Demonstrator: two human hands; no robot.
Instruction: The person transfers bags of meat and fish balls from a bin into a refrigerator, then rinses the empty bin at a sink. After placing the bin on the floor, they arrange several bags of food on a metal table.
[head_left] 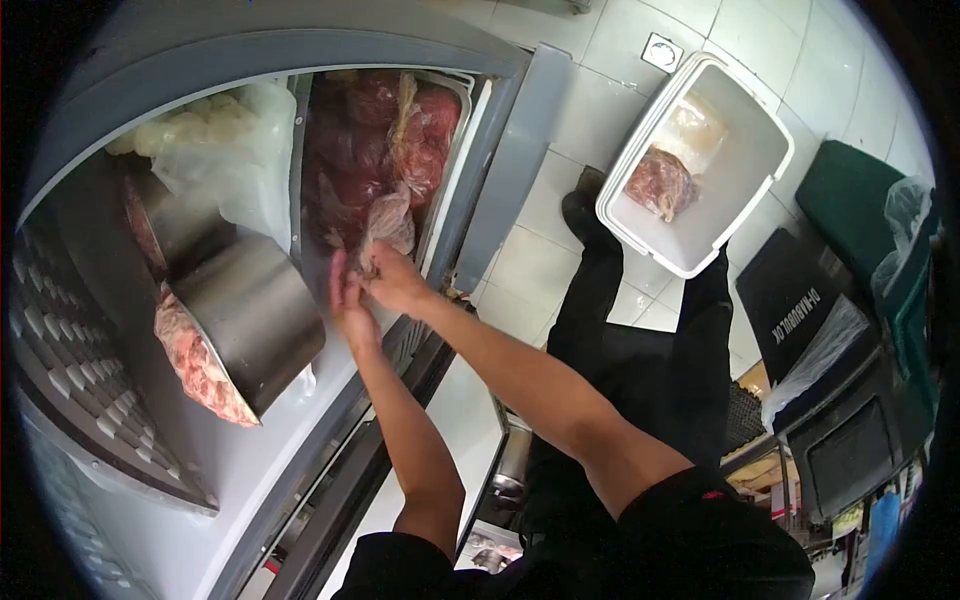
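Note:
My right hand [398, 283] is closed on the gathered end of a clear plastic bag of meat [391, 222]. Beside it, my left hand [350, 303] has its fingers stretched out and grips nothing visible. Both hands reach over a compartment of the freezer that is packed with bagged red meat [350, 140]. A twisted plastic bag neck [404, 120] runs over the pile at the far side.
Left of the divider [297, 170], steel pots [245, 320] of meat lie tipped beside a white plastic bag [255, 150]. A white cooler box [745, 165] on the tiled floor holds bagged meat [662, 185]. Black and green containers [850, 190] stand at right.

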